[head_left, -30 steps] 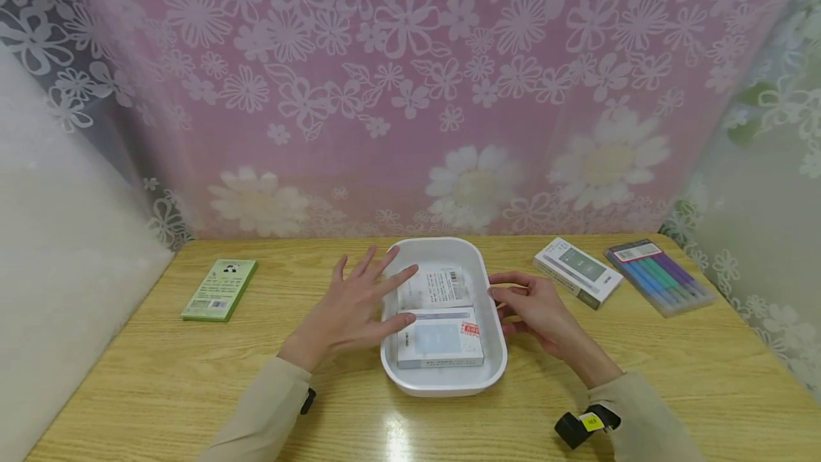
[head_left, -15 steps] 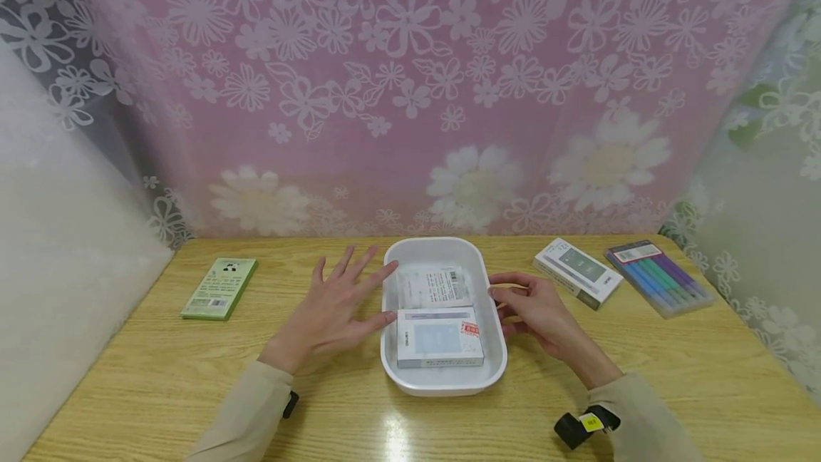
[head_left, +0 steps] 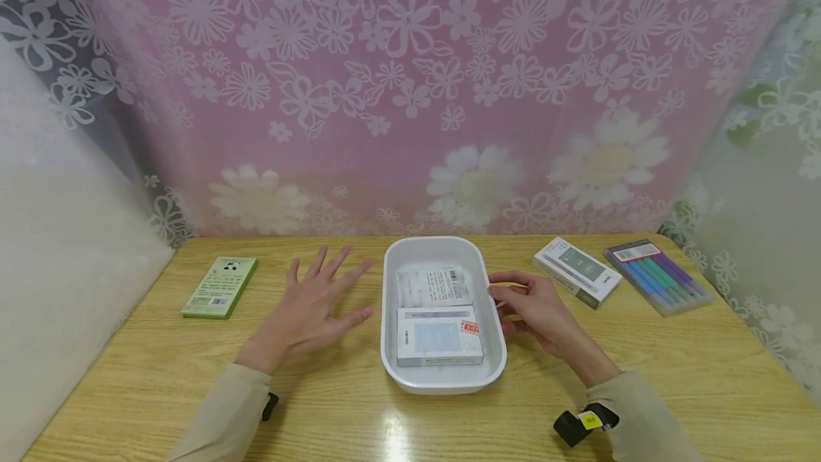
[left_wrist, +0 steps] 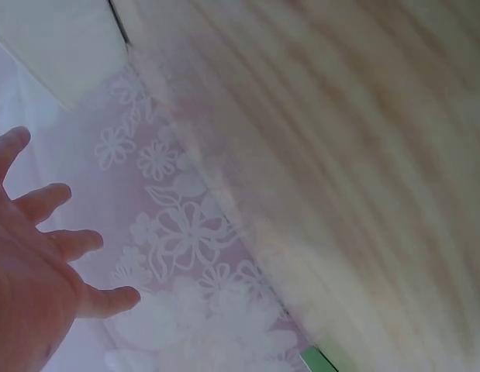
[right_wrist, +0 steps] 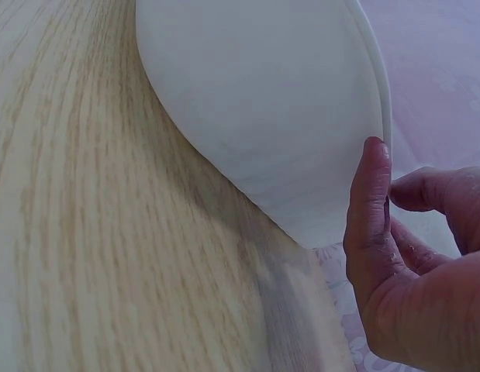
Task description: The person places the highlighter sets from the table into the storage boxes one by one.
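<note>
A white rectangular tray with rounded corners stands mid-table. Inside it lie a white box with a blue-grey panel and red seal, and behind that a white pack with printed text. My right hand stays at the tray's right side, fingers bent, holding the rim with the fingertips. In the right wrist view, one digit lies against the outer wall and another fingertip meets the rim. My left hand is left of the tray, apart from it, with spread fingers and nothing held.
A green pack with a panda picture lies on the left of the wooden table. On the right are another white box and a clear case of coloured pens. A flowered curtain hangs behind.
My left hand has moved left from over the tray's left edge to beside it, fingers still spread. The right hand and the tray have stayed in place.
</note>
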Demonstrator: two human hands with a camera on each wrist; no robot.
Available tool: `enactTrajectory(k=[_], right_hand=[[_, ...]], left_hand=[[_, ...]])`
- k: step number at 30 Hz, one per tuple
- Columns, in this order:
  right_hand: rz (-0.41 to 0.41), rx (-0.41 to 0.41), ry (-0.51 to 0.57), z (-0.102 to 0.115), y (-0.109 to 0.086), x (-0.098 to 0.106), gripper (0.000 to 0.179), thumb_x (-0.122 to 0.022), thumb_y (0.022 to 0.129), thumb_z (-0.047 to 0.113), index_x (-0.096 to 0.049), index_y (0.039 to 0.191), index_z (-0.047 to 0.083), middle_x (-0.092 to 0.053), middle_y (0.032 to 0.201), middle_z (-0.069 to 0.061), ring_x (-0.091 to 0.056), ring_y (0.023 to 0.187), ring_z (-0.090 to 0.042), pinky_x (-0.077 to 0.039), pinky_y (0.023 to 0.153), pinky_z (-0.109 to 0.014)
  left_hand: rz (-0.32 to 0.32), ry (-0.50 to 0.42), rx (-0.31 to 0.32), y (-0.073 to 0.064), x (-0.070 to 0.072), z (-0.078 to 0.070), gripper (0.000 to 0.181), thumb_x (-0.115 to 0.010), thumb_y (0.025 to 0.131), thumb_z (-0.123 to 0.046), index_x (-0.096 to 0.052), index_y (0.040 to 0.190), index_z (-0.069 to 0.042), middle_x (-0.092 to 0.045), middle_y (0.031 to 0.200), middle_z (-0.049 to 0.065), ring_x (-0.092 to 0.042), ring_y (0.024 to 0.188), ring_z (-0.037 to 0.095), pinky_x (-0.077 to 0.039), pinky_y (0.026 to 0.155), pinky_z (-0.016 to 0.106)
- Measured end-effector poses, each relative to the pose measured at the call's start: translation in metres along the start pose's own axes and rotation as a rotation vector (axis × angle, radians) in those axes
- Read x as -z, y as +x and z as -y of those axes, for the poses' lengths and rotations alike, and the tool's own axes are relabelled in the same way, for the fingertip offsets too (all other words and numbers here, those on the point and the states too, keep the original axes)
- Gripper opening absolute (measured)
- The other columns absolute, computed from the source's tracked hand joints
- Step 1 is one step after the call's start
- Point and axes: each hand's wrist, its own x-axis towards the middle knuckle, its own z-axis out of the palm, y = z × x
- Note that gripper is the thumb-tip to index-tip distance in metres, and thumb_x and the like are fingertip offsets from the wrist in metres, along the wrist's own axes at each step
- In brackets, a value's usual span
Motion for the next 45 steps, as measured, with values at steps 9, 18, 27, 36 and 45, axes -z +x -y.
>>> enactTrajectory(k=[9, 18, 27, 36, 45], right_hand=[[0.007, 0.002, 0.013, 0.000, 0.002, 0.001, 0.052, -0.065, 0.100, 0.024, -0.050, 0.145, 0.001, -0.076, 0.094, 0.000, -0.069, 0.074, -0.013, -0.060, 0.061, -0.027], [0.007, 0.001, 0.012, -0.002, 0.001, 0.001, 0.051, -0.065, 0.100, 0.024, -0.051, 0.144, 0.001, -0.076, 0.095, 0.000, -0.070, 0.074, -0.013, -0.060, 0.060, -0.027], [0.006, 0.015, 0.007, -0.001, 0.000, 0.000, 0.052, -0.065, 0.100, 0.024, -0.051, 0.145, 0.000, -0.077, 0.096, -0.001, -0.070, 0.074, -0.013, -0.060, 0.060, -0.027], [0.009, 0.014, 0.012, 0.000, -0.001, 0.001, 0.052, -0.065, 0.101, 0.025, -0.050, 0.145, 0.001, -0.076, 0.096, -0.001, -0.070, 0.075, -0.014, -0.060, 0.061, -0.027], [0.003, 0.003, 0.015, 0.000, 0.000, 0.000, 0.052, -0.065, 0.100, 0.024, -0.051, 0.145, 0.001, -0.077, 0.097, -0.001, -0.070, 0.075, -0.014, -0.060, 0.061, -0.028]], left_hand=[[0.027, 0.023, 0.053, -0.009, 0.007, 0.018, 0.073, -0.052, 0.095, -0.067, -0.031, 0.160, -0.041, -0.022, 0.171, 0.009, -0.015, 0.156, 0.048, -0.013, 0.111, 0.084], [0.045, 0.047, 0.094, -0.017, 0.012, 0.034, 0.074, -0.051, 0.094, -0.069, -0.033, 0.160, -0.039, -0.022, 0.171, 0.010, -0.014, 0.156, 0.049, -0.012, 0.111, 0.084], [0.089, 0.031, 0.163, -0.024, 0.020, 0.050, 0.075, -0.047, 0.096, -0.070, -0.029, 0.161, -0.039, -0.017, 0.173, 0.010, -0.010, 0.156, 0.051, -0.007, 0.111, 0.084], [0.092, 0.017, 0.223, -0.032, 0.027, 0.067, 0.076, -0.047, 0.096, -0.071, -0.027, 0.162, -0.037, -0.016, 0.172, 0.014, -0.010, 0.154, 0.055, -0.005, 0.108, 0.087], [0.118, 0.032, 0.260, -0.036, 0.035, 0.083, 0.078, -0.046, 0.097, -0.069, -0.026, 0.163, -0.033, -0.019, 0.170, 0.022, -0.011, 0.151, 0.060, -0.006, 0.105, 0.089]])
